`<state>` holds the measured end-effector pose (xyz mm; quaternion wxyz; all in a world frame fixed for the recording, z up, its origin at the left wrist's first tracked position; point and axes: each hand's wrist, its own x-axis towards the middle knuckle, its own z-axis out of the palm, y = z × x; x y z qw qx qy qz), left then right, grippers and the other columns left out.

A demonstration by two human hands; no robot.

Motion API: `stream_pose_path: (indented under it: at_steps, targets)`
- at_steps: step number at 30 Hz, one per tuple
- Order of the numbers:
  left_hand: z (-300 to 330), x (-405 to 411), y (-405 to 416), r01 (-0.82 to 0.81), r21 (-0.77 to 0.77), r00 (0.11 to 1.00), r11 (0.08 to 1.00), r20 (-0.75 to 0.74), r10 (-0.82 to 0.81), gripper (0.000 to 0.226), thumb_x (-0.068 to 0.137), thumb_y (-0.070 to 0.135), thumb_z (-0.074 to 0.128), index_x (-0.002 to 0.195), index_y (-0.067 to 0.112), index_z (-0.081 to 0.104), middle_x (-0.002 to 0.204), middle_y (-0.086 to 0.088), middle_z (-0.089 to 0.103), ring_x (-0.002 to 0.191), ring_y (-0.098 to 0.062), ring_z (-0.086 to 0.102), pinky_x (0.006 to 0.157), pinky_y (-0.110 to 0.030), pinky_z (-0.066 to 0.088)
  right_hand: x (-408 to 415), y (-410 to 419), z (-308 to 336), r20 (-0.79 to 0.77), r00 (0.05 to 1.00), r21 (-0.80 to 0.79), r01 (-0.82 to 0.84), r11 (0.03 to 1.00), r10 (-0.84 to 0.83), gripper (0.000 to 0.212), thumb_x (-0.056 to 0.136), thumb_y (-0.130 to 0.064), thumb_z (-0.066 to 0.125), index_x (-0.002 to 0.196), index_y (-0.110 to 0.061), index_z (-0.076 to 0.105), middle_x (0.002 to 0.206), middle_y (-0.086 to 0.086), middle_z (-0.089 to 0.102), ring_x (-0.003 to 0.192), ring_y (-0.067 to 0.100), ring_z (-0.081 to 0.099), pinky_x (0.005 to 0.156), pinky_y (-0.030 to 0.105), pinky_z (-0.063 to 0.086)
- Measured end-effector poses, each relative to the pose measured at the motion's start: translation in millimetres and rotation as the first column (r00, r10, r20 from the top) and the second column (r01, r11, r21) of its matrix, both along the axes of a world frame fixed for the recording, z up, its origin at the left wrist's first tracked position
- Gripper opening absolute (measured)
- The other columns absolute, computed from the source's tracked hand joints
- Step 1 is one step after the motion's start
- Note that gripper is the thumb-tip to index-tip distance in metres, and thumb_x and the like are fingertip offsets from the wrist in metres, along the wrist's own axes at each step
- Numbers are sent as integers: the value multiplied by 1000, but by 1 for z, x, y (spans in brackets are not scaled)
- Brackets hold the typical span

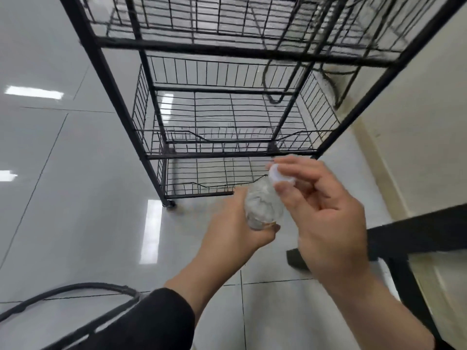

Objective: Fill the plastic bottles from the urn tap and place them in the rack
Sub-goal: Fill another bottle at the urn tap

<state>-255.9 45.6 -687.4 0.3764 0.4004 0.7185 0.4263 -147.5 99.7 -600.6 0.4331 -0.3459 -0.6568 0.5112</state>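
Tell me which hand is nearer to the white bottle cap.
Right. The right hand pinches the white cap between thumb and fingertips at the bottle's top. The left hand grips the clear plastic bottle lower down, around its body, below the cap.

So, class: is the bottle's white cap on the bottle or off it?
On, as far as the picture shows: the cap sits at the bottle top, pinched by the right hand. Tightness: cannot tell.

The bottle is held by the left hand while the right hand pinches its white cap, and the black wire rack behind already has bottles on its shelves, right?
Not quite. The head view shows the rack with no bottles on its visible shelves. The rest holds: the left hand grips the bottle and the right hand pinches the white cap.
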Motion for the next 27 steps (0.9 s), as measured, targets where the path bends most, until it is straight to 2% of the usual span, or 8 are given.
stream_pose_path:
  at_steps: [3,8,12,17,19,22,25,27]
  targets:
    - [51,13,-9,-3,15,1000,1000,6,3,51,73,42,86,111,42,52,98,24,68,89,5,65,74,-26,55,8,-6,44,23,999,33,24,999,-25,14,89,-9,66,102,-10,72,115,8,68,112,17,64,91,21,50]
    - [123,20,-23,11,31,1000,999,9,-11,53,73,45,84,109,50,44,99,26,67,90,6,64,78,-29,56,13,-19,112,43,999,29,31,999,-32,15,85,-23,68,99,-22,75,109,-11,68,111,7,63,88,14,48]
    - [164,13,-40,-12,34,1000,999,-22,13,50,72,44,81,102,52,42,97,30,64,86,5,63,75,-27,54,9,-33,150,114,993,100,-28,995,16,18,87,-21,67,104,-23,73,110,-10,63,111,5,61,84,12,48]
    - [211,-9,-70,-17,5,996,1000,-89,17,53,74,46,79,106,57,38,98,30,63,89,8,60,76,-23,52,-9,-53,194,152,983,50,-116,992,107,26,82,-25,69,108,-28,71,109,-13,54,102,0,60,78,11,49]
    - [235,-21,-79,-15,-5,996,1000,-90,14,54,73,46,78,105,59,36,96,31,63,85,15,57,73,-19,49,-15,-56,218,183,966,26,-189,982,182,29,87,-32,65,115,-25,69,114,-9,56,109,0,60,82,13,50]
    - [275,-42,-92,6,-28,995,1000,-98,-8,54,73,48,79,105,56,37,94,28,64,84,14,58,71,-18,50,-26,-60,257,291,916,52,-305,951,278,35,98,-42,54,129,-27,64,125,-7,64,125,15,57,97,28,51]
    - [319,-65,-106,-14,-41,989,999,-147,8,61,69,55,78,116,56,39,97,24,67,90,0,64,80,-34,57,-47,-61,308,340,904,23,-284,958,260,32,88,-40,62,117,-32,69,114,-9,71,112,9,65,89,27,56]
    - [349,-77,-115,-10,-41,986,999,-168,3,62,68,58,77,116,58,40,96,24,68,89,-3,65,79,-36,58,-62,-58,343,420,877,41,-276,960,234,29,78,-48,67,103,-36,71,101,-15,71,98,4,67,81,23,57]
